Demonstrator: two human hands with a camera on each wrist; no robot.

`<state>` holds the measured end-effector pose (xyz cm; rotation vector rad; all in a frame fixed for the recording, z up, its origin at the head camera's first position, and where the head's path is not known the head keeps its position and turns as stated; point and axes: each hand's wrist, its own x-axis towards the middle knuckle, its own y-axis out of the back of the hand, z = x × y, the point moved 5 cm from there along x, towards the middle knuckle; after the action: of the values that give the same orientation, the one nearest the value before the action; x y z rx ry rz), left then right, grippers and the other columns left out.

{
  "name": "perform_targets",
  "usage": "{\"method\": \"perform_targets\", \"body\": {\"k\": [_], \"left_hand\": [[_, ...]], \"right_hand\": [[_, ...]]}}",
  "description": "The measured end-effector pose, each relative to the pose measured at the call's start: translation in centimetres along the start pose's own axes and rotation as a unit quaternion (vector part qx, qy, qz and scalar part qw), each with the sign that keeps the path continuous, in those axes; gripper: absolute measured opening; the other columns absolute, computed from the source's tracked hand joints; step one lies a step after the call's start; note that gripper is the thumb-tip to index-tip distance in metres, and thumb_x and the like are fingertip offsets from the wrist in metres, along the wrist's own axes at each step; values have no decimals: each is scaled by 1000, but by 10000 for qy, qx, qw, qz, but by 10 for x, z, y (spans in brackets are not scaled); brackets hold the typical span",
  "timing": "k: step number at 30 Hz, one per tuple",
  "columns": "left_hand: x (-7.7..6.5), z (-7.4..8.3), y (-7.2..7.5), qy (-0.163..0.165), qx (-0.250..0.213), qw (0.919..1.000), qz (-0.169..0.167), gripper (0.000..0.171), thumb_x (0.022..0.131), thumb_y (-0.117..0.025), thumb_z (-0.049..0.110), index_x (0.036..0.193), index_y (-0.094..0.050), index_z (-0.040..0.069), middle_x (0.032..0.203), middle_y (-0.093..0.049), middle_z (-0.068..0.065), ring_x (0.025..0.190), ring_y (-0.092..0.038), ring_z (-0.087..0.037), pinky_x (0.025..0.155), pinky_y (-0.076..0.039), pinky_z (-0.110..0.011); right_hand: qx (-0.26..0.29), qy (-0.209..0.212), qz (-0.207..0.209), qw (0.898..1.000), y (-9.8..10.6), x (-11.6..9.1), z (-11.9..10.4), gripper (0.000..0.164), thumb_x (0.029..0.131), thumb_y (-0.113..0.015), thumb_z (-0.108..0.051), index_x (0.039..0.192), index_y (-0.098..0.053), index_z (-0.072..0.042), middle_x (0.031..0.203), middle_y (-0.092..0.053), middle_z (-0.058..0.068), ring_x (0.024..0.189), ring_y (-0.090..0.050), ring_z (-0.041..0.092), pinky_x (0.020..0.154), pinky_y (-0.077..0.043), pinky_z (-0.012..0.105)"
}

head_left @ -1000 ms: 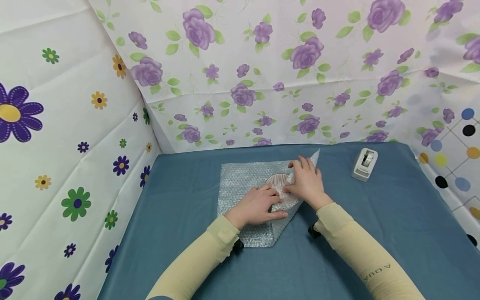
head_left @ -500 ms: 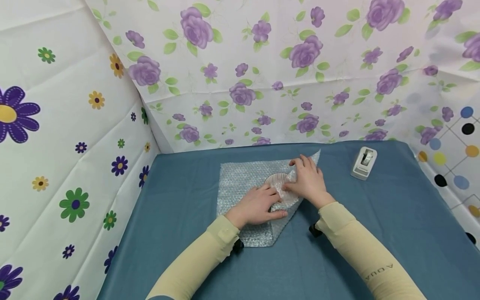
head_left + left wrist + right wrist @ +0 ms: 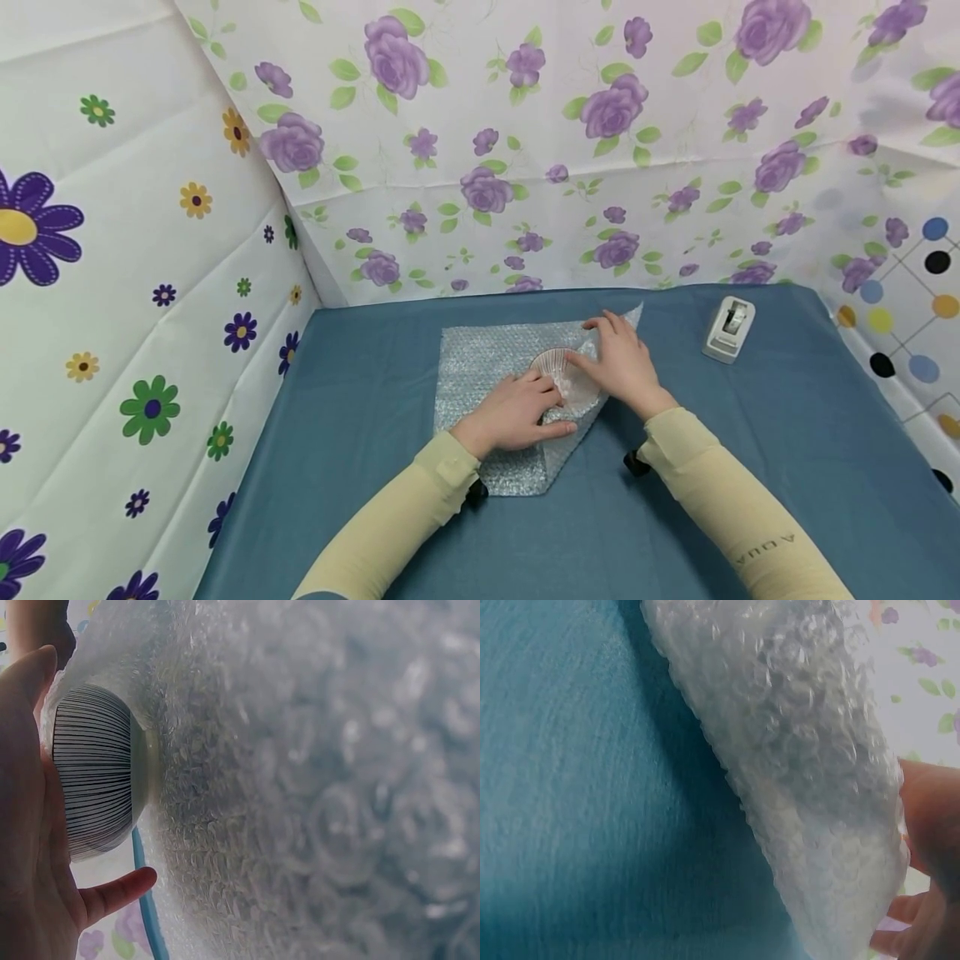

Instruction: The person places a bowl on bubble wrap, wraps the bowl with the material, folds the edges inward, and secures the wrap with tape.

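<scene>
A bowl with thin dark stripes (image 3: 94, 769) stands on a sheet of bubble wrap (image 3: 476, 358), its foot against the wrap in the left wrist view. Part of the sheet is folded over the bowl's near and right sides. My left hand (image 3: 517, 408) lies across the bowl with fingers extended, pressing the folded wrap; its thumb points out straight. At the bowl's right side, my right hand (image 3: 622, 362) holds the raised flap of wrap with bent fingers, thumb over the bowl. The right wrist view shows this flap (image 3: 780, 735) lifted off the blue cloth. The hands cover much of the bowl.
A white tape dispenser (image 3: 728, 330) stands at the back right of the blue-clothed table (image 3: 360, 392). Flower-patterned sheets (image 3: 480, 167) hang behind it and along the left side. A dotted sheet (image 3: 911, 333) borders the right.
My right hand has shifted slightly to the right, and its thumb has moved up and out over the bowl. The left hand stays in place on the bowl and wrap.
</scene>
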<state>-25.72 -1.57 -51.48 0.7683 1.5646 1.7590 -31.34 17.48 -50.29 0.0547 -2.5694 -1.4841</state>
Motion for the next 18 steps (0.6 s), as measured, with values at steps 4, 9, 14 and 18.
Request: {"method": "perform_targets", "body": {"k": [4,9,14,18], "left_hand": [[0,0,1,0,-10,10000,-6,61,109,-40,69,136,-72,25,128,-65,5,117,-57,-16,92,-55,-43],[0,1,3,24,-90,10000,-33,60,109,-42,69,136,-72,25,128,-65,5,115,-56,-15,91,-54,-42],[-1,1,4,76,-123,9999,-60,59,109,-42,69,135,-72,25,127,-65,5,115,-55,-15,91,-53,-42],[-2,1,3,90,-80,9999,-96,59,109,-42,69,135,-72,26,127,-64,5,115,-55,-14,89,-53,-41]], "right_hand": [[460,-134,356,9982,8,1,6,64,106,-65,-51,150,-54,-6,170,-28,26,155,-26,51,114,-31,76],[1310,-525,1182,9829,19,6,27,57,110,-61,-41,151,-53,-2,168,-32,26,155,-29,49,119,-29,69],[2049,-1302,1433,9595,23,11,53,65,110,-58,-38,161,-41,-2,165,-35,28,153,-33,45,123,-29,60],[2716,-2200,830,9333,15,14,73,84,109,-53,-52,171,-20,-7,171,-26,27,156,-30,44,123,-30,59]]}}
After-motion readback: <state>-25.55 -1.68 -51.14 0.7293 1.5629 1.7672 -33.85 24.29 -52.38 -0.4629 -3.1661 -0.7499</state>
